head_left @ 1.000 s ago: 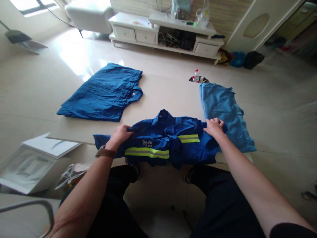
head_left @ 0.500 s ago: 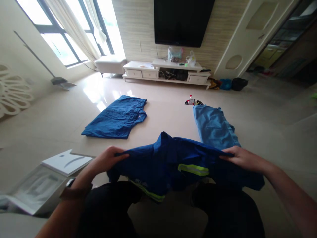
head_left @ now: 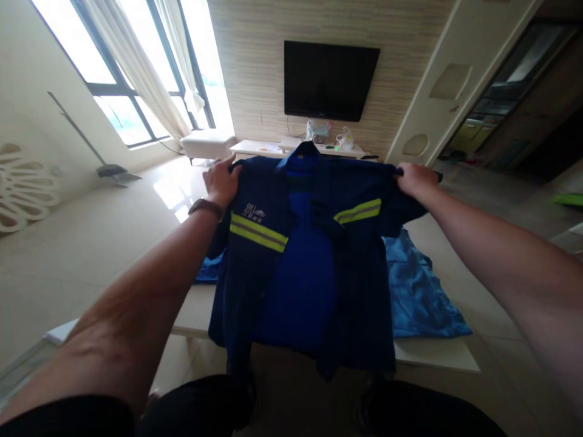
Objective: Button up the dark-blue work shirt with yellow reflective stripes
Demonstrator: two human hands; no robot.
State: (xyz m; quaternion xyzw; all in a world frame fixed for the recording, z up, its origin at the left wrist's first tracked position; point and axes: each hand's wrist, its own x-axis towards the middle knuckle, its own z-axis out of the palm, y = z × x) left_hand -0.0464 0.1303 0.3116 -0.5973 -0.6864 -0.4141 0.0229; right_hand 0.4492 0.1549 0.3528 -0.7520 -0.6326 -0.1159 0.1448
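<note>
A dark blue work jacket [head_left: 364, 279] with yellow-green reflective stripes hangs spread in front of me, its front open and the brighter blue inside showing. My left hand [head_left: 222, 181] is closed on one shoulder, and my right hand [head_left: 416, 181] grips the other. White lettering shows on the chest above one stripe. Behind the jacket at right lies a light blue garment [head_left: 421, 297] on a white table [head_left: 437, 355]. Of another blue garment [head_left: 207, 271] at left, only a small part shows past the jacket.
A TV [head_left: 330, 82] hangs on the far wall above a low white cabinet [head_left: 255, 147]. A white bench [head_left: 208, 145] stands by the window. A long-handled dustpan [head_left: 113, 172] leans at the left wall. My dark-clad knees are below the jacket.
Both hands have risen, lifting the jacket from a bunched state near my knees to hanging open at full length. It now covers much of the table and the garment at left.
</note>
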